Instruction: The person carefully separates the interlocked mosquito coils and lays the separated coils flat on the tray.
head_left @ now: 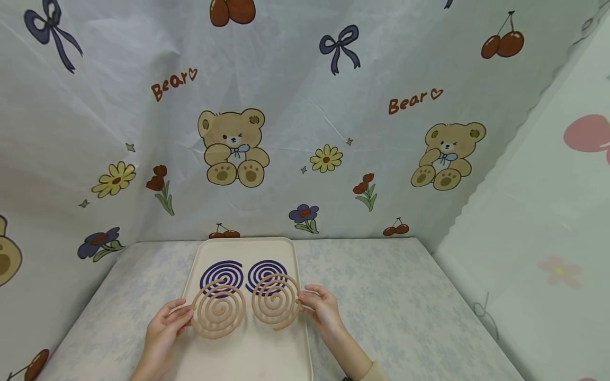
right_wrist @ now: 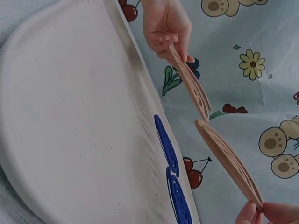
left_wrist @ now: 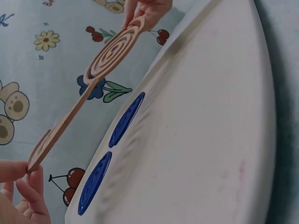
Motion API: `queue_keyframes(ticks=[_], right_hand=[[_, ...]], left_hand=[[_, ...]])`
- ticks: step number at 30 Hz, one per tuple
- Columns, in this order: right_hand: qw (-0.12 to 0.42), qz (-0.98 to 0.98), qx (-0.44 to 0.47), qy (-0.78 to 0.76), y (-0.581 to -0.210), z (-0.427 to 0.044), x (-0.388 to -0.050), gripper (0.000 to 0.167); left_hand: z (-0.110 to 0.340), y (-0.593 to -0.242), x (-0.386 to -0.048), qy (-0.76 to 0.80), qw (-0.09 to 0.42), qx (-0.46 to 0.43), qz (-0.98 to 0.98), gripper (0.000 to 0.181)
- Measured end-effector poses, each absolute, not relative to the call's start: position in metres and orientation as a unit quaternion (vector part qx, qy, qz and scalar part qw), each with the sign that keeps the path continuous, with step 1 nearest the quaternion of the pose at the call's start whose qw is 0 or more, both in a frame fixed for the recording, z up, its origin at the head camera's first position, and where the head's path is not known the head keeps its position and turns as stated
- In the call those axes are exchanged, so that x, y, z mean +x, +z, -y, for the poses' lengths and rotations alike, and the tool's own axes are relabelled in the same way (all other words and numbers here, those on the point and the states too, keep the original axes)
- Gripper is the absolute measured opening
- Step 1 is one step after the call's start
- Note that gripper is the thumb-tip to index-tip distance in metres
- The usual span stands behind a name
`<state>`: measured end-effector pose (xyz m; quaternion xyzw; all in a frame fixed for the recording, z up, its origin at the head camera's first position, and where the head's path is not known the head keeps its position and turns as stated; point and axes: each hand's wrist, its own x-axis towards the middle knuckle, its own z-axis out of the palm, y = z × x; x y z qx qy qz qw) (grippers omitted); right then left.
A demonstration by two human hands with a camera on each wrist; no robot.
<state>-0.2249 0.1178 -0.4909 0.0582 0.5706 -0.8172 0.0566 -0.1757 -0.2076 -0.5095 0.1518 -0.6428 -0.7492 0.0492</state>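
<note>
A tan mosquito coil [head_left: 219,311] is pinched at its outer edge between the thumb and fingers of my left hand [head_left: 164,328]. My right hand [head_left: 324,312] pinches a second tan mosquito coil [head_left: 275,302] by its right edge. Both tan coils are held up above a cream tray [head_left: 248,360], side by side. Two dark blue coils [head_left: 229,267] lie flat at the tray's far end, partly covered by the tan ones in the head view. From the left wrist, the left tan coil [left_wrist: 58,130] appears nearly edge-on.
The tray rests on a pale mottled table [head_left: 391,312]. Behind it hangs a cloth [head_left: 286,116] printed with bears, bows and flowers. A white patterned cloth [head_left: 534,222] hangs on the right, with a thin grey cord [head_left: 486,312] by the table's edge.
</note>
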Motion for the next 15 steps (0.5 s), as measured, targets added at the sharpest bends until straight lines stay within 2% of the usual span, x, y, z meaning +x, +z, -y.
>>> queue_keyframes(ticks=[5, 9, 15], right_hand=[[0.059, -0.57, 0.055, -0.818, -0.492, -0.117, -0.223, 0.019], [0.064, -0.572, 0.057, -0.816, -0.495, -0.118, -0.223, 0.019], [0.069, -0.571, 0.057, -0.816, -0.497, -0.117, -0.223, 0.02]], left_hand=[[0.216, -0.517, -0.173, -0.724, 0.009, 0.172, 0.668, 0.025], [0.22, -0.524, -0.174, -0.708, -0.017, 0.186, 0.681, 0.029], [0.222, -0.529, -0.176, -0.689, -0.003, 0.193, 0.699, 0.033]])
